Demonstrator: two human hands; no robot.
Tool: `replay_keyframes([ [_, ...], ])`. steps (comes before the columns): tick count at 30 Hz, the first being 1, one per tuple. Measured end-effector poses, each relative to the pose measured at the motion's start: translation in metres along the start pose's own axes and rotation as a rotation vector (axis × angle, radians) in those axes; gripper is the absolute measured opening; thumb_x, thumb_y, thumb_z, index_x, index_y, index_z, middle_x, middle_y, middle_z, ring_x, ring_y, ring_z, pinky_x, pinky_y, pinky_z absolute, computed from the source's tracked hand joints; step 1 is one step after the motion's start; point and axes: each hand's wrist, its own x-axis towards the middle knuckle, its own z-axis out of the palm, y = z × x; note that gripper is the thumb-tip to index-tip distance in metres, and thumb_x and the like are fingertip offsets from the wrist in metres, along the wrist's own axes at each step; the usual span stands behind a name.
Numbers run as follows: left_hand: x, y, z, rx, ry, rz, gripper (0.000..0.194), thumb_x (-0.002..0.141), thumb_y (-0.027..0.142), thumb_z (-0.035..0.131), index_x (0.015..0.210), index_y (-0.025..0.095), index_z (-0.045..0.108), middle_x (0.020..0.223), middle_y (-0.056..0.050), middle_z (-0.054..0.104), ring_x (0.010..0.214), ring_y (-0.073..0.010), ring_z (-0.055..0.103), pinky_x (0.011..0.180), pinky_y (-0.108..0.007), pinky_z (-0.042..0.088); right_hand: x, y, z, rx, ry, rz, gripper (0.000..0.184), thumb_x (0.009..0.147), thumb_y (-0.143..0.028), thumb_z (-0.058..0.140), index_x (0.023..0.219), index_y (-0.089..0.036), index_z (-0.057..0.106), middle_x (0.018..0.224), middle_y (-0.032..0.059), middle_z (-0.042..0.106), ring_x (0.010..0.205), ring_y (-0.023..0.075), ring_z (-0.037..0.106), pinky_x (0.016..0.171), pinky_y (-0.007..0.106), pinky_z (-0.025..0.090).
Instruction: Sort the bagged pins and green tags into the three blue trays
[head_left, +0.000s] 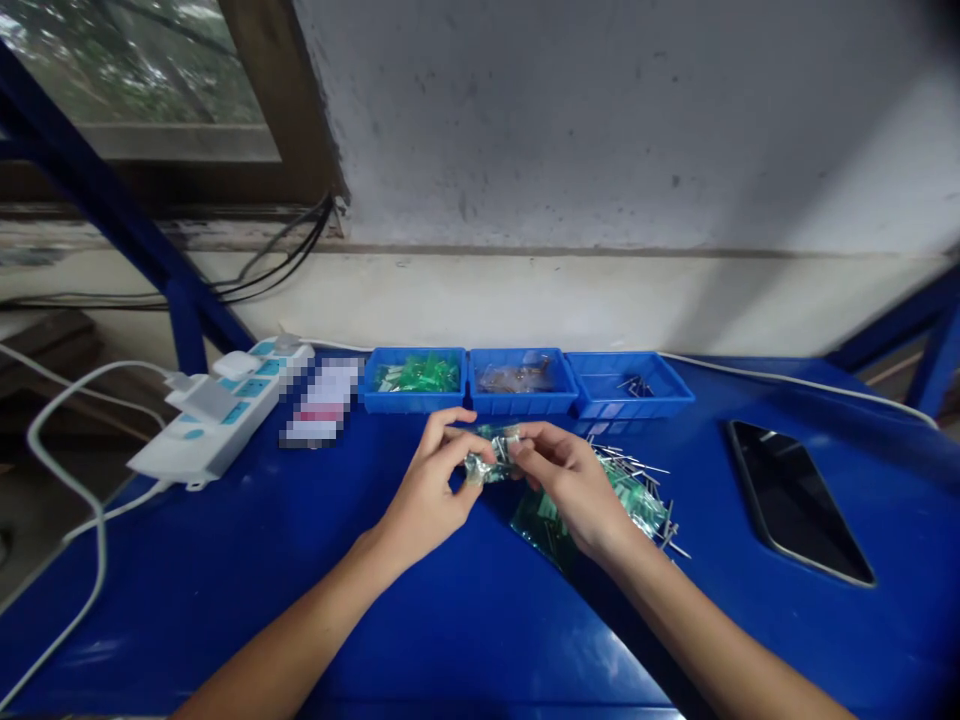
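Observation:
Between my two hands is a small clear greenish plastic bag (501, 456), held just above the blue table. My left hand (439, 470) pinches its left end with thumb and forefinger. At the other end, the thumb and fingers of my right hand (571, 478) are closed on the bag. What lies inside the bag is too small to make out. Below and beside my right hand lie a green plastic bag (544, 520) and a loose heap of thin metal pins (637, 465), partly hidden by that hand.
Three blue trays stand along the back: one with green pieces (424, 373), one with clear brownish pieces (517, 377), one with a few dark pins (636, 386). A phone (799, 505) lies at the right. A white power strip (217, 415) with cables is at the left.

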Motion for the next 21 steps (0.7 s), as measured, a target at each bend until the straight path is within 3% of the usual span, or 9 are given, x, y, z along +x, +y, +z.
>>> replay_keyframes([
  [3,0.0,0.002,0.002,-0.042,-0.048,-0.096,0.012,0.08,0.019,0.056,0.089,0.023,0.063,0.12,-0.007,0.044,0.096,-0.0183,0.053,0.077,-0.031,0.046,0.0,0.001,-0.005,-0.189,0.158,-0.213,0.017,0.08,-0.035,0.058,0.086,-0.019,0.057,0.074,0.0008,0.059,0.063,0.0129,0.053,0.056,0.025,0.041],
  [5,0.002,0.001,0.002,-0.225,-0.083,-0.23,0.02,0.085,0.034,0.051,0.091,0.021,0.064,0.107,-0.008,0.055,0.091,-0.0189,0.056,0.07,-0.029,0.046,-0.001,0.001,-0.008,-0.388,0.195,-0.412,0.009,0.082,-0.027,0.055,0.088,-0.021,0.058,0.08,0.0023,0.061,0.071,0.0153,0.055,0.064,0.029,0.043],
  [8,0.006,-0.002,0.001,-0.576,-0.082,-0.449,0.04,0.09,0.048,0.037,0.091,0.017,0.062,0.081,-0.006,0.062,0.072,-0.0159,0.058,0.058,-0.025,0.042,-0.006,0.001,-0.008,-0.632,0.094,-0.717,0.016,0.082,-0.015,0.05,0.091,-0.023,0.061,0.094,0.0055,0.06,0.09,0.0199,0.054,0.079,0.037,0.043],
  [10,0.008,-0.003,0.0,-0.63,-0.039,-0.48,0.034,0.088,0.046,0.044,0.089,0.016,0.061,0.076,-0.004,0.062,0.066,-0.014,0.056,0.054,-0.023,0.04,-0.009,0.002,-0.005,-0.75,0.049,-0.789,0.024,0.082,-0.011,0.048,0.096,-0.025,0.062,0.104,0.0077,0.056,0.099,0.0229,0.05,0.084,0.041,0.041],
  [13,0.006,-0.001,-0.001,-0.417,0.097,-0.331,0.018,0.084,0.034,0.056,0.089,0.017,0.061,0.08,-0.003,0.063,0.069,-0.0134,0.057,0.06,-0.023,0.043,-0.012,0.002,-0.001,-0.801,0.1,-0.672,0.023,0.082,-0.019,0.052,0.1,-0.024,0.064,0.112,0.0107,0.049,0.106,0.0266,0.047,0.087,0.045,0.039],
  [16,0.002,0.002,0.0,-0.118,0.203,-0.053,0.009,0.083,0.023,0.058,0.088,0.018,0.063,0.09,-0.004,0.063,0.083,-0.0159,0.059,0.07,-0.026,0.047,-0.011,-0.001,0.001,-0.569,0.061,-0.407,0.024,0.086,-0.037,0.05,0.093,-0.02,0.065,0.098,0.009,0.055,0.093,0.0226,0.053,0.083,0.04,0.043],
  [19,-0.002,0.006,0.002,0.052,0.173,0.183,0.012,0.083,0.017,0.058,0.091,0.02,0.065,0.098,-0.005,0.062,0.093,-0.0178,0.058,0.082,-0.031,0.046,-0.007,-0.003,0.0,-0.248,-0.007,-0.136,0.04,0.09,-0.046,0.038,0.078,-0.017,0.062,0.069,0.0023,0.056,0.065,0.0143,0.053,0.063,0.028,0.044],
  [21,-0.003,0.007,0.003,0.087,0.109,0.237,0.015,0.083,0.016,0.058,0.094,0.022,0.065,0.102,-0.005,0.062,0.098,-0.0184,0.056,0.088,-0.034,0.044,-0.005,-0.001,0.0,-0.164,0.015,-0.077,0.037,0.088,-0.047,0.044,0.078,-0.016,0.06,0.064,-0.0002,0.054,0.058,0.0119,0.049,0.054,0.024,0.04],
])
